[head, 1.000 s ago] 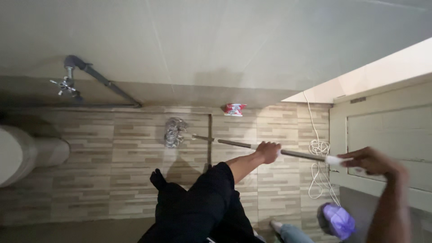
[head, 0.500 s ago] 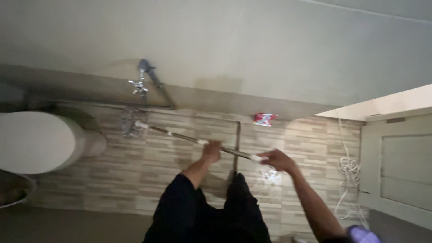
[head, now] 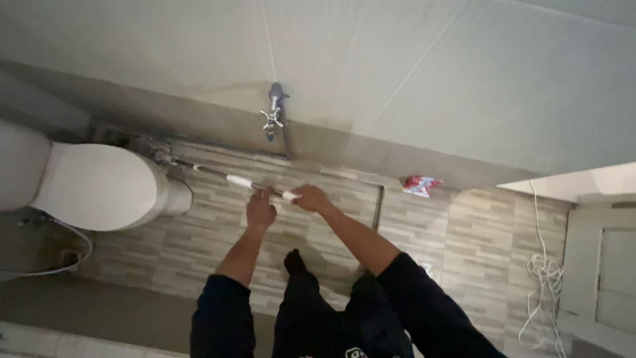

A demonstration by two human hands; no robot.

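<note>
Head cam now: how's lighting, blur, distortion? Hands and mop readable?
Head view: dim, flat light, mild grain. Left hand and right hand are fairly sharp on the mop handle; the mop head sinks into shadow behind the toilet. Wide-angle lens slants the wall lines. Brightest patch is by the door; no glare.

A small tiled bathroom

A white toilet point(head: 86, 185) stands on a floor of brown and beige strip tiles point(head: 218, 232). A metal tap point(head: 272, 119) with its pipe is fixed to the plain wall point(head: 397, 79), and a pale door point(head: 606, 265) closes the right side.
</note>
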